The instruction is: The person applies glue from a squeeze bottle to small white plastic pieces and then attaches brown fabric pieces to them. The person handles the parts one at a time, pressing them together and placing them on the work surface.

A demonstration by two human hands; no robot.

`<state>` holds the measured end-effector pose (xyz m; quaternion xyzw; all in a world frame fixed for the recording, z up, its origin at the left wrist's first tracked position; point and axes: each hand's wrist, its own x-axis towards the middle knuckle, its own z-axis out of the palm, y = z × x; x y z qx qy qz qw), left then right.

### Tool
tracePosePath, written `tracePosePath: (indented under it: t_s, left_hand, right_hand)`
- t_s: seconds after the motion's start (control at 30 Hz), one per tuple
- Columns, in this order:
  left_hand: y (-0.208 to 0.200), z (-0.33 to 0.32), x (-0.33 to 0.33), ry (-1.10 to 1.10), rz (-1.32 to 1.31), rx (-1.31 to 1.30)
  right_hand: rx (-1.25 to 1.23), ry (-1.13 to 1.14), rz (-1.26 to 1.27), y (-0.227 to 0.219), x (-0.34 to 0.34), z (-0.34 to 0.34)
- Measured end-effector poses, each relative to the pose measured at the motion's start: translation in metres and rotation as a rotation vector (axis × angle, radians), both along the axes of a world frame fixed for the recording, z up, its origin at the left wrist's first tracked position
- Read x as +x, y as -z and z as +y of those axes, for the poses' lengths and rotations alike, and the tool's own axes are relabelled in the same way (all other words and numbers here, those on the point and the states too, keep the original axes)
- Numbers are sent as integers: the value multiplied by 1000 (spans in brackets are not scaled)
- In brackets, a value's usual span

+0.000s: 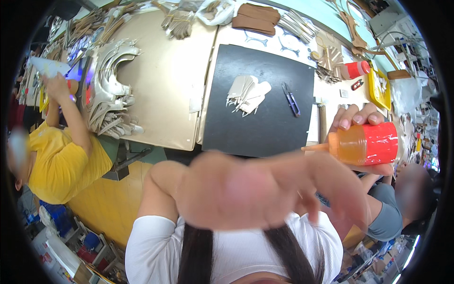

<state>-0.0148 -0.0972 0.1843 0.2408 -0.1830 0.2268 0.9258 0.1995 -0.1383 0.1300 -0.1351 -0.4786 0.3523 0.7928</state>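
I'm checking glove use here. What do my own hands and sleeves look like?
Your white, ribbed sleeves are short. The right hand is ungloved, with no ring visible. The left hand also looks ungloved, but is too blurred to tell about rings or markings.

Left hand (pixel 257 189) blurred (pose hard to tell).

The bottle (pixel 368 144) sat in your right hand (pixel 357 115). Beyond your left hand (pixel 234 189), the mat (pixel 231 130) bore stacked pieces (pixel 259 91) left of the snips (pixel 292 101).
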Motion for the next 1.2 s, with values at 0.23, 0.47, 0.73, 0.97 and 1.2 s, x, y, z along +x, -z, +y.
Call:
tracePosePath:
  t_s: [0.23,0.47,0.73,0.97,1.2]
  left_hand:
    - [46,24,-6,-150,355,-249]
    - [98,34,-15,-494,530,-89]
    - [180,77,-3,-984,1462,1041]
    - [178,84,12,-826,1688,1135]
    - [182,74,14,-1017,1631,1158]
  right_hand:
    - [15,174,55,6,2,0]
    - [13,153,56,9,3,0]
    - [-24,198,53,15,1,3]
    - [-48,258,25,16,0,5]
    - [-84,309,13,21,-4,10]
